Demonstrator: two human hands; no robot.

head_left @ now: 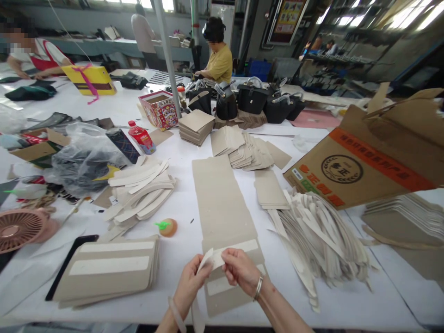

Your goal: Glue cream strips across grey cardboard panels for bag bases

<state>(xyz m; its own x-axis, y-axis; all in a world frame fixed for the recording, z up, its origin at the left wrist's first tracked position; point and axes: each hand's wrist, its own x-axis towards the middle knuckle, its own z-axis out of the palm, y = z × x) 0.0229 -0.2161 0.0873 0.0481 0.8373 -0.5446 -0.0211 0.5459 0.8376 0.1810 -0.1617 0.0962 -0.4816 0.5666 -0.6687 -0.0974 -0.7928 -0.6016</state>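
My left hand (190, 280) and my right hand (241, 268) each pinch a pale strip (218, 259), stretched between them. One pale end stands up at the left thumb, and a length hangs below that hand. Under my hands lies a beige panel (236, 300) with white bands across it. A long row of plain beige panels (220, 194) runs away from it. To the left is a stack of banded panels (111, 263). A large bundle of loose pale strips (319, 231) lies to the right, beside a few small beige panels (272, 190).
A small round bottle with a green tip (168, 227), curved pale pieces (142, 189) and a pink fan (22, 229) are on the left. A cardboard box (367, 157) leans at right. Black handbags (251, 98) stand at the back; other people work beyond.
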